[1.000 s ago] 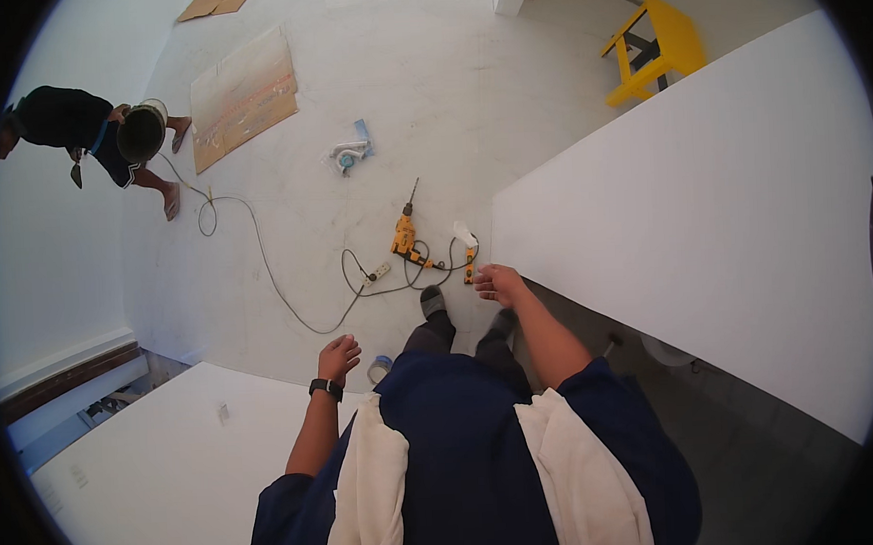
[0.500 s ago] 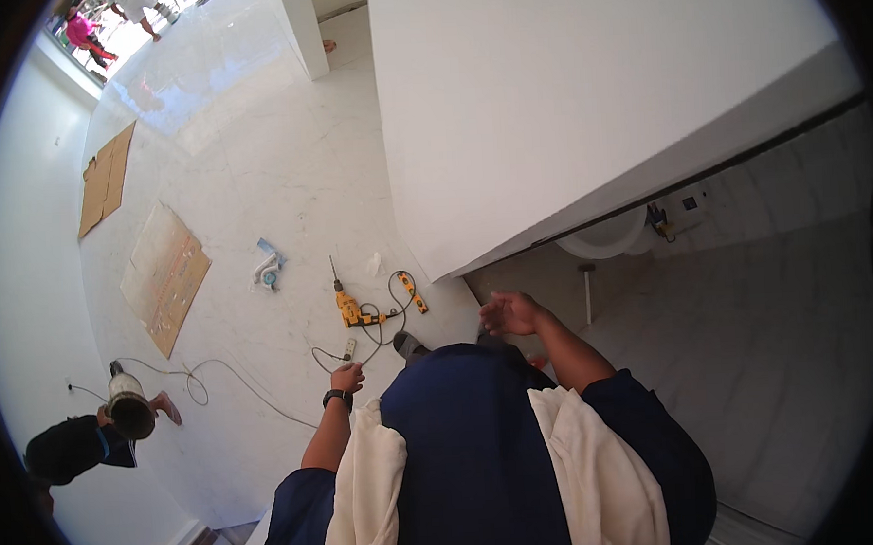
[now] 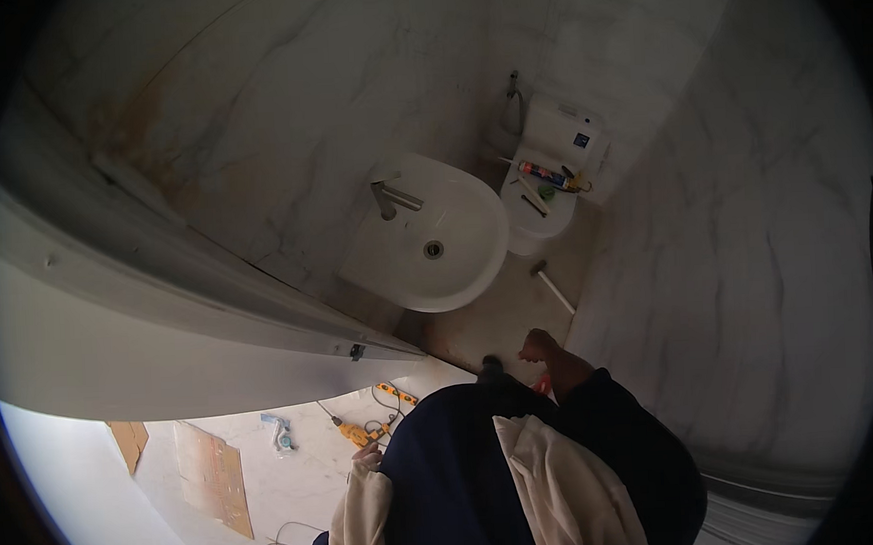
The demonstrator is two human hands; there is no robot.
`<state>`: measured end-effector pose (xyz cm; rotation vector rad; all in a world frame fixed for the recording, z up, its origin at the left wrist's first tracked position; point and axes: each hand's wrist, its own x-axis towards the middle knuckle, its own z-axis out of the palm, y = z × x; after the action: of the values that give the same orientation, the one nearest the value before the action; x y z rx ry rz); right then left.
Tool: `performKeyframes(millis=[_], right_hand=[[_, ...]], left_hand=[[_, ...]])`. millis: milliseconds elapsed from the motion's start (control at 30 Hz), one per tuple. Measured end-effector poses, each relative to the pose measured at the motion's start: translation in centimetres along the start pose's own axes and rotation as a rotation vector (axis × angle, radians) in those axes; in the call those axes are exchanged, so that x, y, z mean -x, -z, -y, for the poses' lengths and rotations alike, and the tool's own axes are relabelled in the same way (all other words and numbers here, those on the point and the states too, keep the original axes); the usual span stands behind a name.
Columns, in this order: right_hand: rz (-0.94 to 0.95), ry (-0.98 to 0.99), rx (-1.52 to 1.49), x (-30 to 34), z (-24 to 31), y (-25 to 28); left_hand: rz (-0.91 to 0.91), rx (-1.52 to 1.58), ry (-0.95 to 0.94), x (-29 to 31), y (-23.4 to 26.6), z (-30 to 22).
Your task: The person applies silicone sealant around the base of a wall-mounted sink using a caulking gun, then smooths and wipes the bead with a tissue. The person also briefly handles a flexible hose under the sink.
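My right hand (image 3: 541,346) hangs in shadow inside the small bathroom doorway, fingers curled in with nothing visible in them. Nearest it on the floor is a hammer (image 3: 556,289) with a pale handle and dark head. Partly covered by the cream cloth (image 3: 364,514) draped over me, my left hand (image 3: 368,452) hangs low, its few visible fingers apart and holding nothing. Beyond it, on the white floor, lies a yellow power drill (image 3: 358,432) with a long bit and grey cord. A yellow spirit level (image 3: 397,394) lies near the drill.
Ahead are a white washbasin (image 3: 466,271) with a tap and a toilet (image 3: 542,231); a sealant gun (image 3: 547,176) and small tools lie on its lid. A white door (image 3: 167,352) stands at left. Cardboard (image 3: 211,472) and a plastic-wrapped fitting (image 3: 280,433) lie on the outer floor.
My view has turned right, from the outer room into the bathroom. The basin and toilet now show fully; the co-worker has left the view. My right hand's fingers have curled in.
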<state>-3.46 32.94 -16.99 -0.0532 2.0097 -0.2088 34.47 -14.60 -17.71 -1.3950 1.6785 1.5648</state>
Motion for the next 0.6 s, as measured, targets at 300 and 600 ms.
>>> performKeyframes(millis=[300,600], right_hand=[[-0.227,-0.150,-0.491,1.7,-12.4,4.0],[-0.193,-0.241,-0.870,-0.5,-13.5,6.7]], left_hand=[[0.032,0.292,-0.050,-2.3,-10.7,-5.5],[0.038,-0.376,-0.092,-3.3,-15.4,-7.0]])
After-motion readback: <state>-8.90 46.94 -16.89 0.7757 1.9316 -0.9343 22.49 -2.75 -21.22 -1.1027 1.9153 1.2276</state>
